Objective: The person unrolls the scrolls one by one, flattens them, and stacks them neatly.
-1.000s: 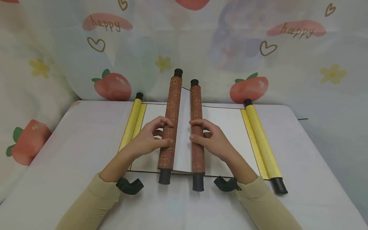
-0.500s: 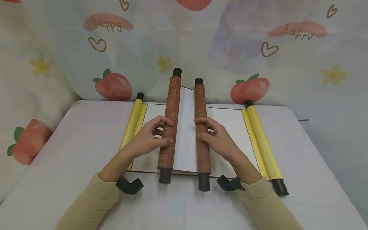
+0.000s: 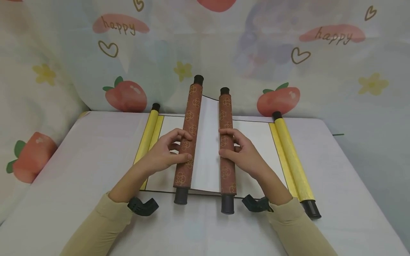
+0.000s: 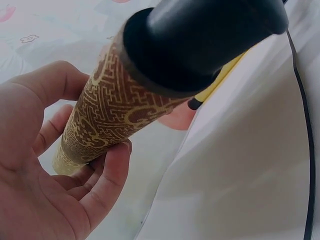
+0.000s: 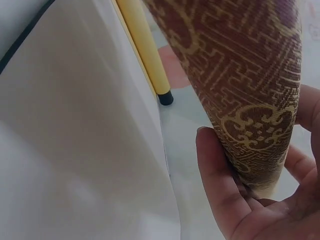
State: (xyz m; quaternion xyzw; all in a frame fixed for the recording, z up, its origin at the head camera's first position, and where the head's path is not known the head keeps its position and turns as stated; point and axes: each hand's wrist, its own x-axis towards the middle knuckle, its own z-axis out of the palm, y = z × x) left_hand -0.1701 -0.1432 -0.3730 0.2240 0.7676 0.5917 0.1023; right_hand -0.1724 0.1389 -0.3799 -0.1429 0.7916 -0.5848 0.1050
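Observation:
In the head view my left hand (image 3: pixel 168 151) grips a brown patterned scroll roll (image 3: pixel 189 117) with black end caps, thumb and fingers curled round its middle. A second brown roll (image 3: pixel 226 113), to the right of it, is held the same way by my right hand (image 3: pixel 245 153). Both rolls stand raised over the table. White scroll paper (image 3: pixel 207 142) stretches between them. The left wrist view shows the gold-patterned roll (image 4: pixel 100 110) and its black cap (image 4: pixel 215 35) close up. In the right wrist view my fingers (image 5: pixel 217 175) wrap the other roll (image 5: pixel 250 75).
Under the rolls lies an open sheet (image 3: pixel 256 142) with black edges. Its yellow roller (image 3: pixel 147 137) with a black cap is on the left, another yellow roller (image 3: pixel 296 160) on the right. A white cloth covers the table (image 3: pixel 198 231); a patterned curtain (image 3: pixel 217 42) hangs behind.
My right hand has moved its brown roll to the right, and my left hand its roll slightly left. The gap has widened and more white paper shows between them.

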